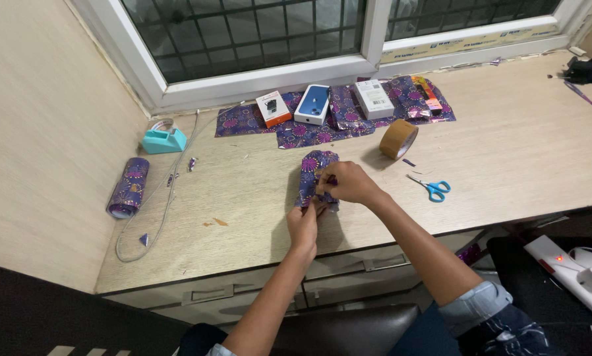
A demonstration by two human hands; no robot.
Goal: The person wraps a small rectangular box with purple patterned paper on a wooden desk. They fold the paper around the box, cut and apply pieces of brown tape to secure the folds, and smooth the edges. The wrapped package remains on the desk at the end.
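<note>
A small box wrapped in purple patterned paper (314,173) lies on the wooden desk (256,191) in front of me. My right hand (346,182) presses on its near right side, fingers pinching the paper. At its near end, my left hand (302,226) grips the folded paper from below. Both hands touch the parcel.
A brown tape roll (398,138) and blue-handled scissors (433,188) lie to the right. Three small boxes (312,104) sit on purple wrapping sheets (349,118) by the window. A teal tape dispenser (163,139), a wrapping paper roll (128,187) and a grey cable (159,198) are left. A power strip (576,273) is lower right.
</note>
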